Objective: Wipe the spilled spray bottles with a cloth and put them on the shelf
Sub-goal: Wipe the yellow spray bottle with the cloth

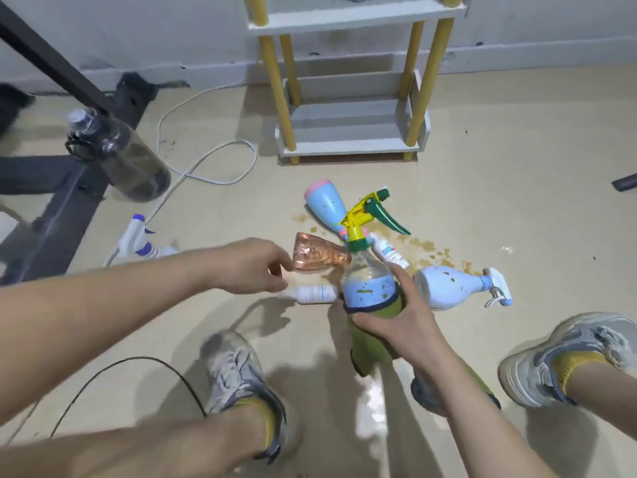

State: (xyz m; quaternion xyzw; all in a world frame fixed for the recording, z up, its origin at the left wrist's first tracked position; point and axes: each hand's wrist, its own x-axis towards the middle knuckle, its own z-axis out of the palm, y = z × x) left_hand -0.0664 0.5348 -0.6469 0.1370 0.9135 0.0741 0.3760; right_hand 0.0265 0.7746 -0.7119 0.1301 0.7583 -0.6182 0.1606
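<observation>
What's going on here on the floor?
A person is cleaning up spilled spray bottles. Their right hand grips the green-triggered spray bottle through a green cloth wrapped round its base. Their left hand is at the fallen pink bottle; contact unclear. A pale blue bottle lies near the brown spill. The shelf holds no bottles on its lower tiers.

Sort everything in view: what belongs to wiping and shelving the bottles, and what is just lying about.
Job: green cloth; yellow-trigger bottle; pink-based blue bottle; pale blue sprayer; clear pink bottle; small white bottles; white-and-purple sprayer; shelf.

Lying about: dark water jug; white cable; black cable.
</observation>
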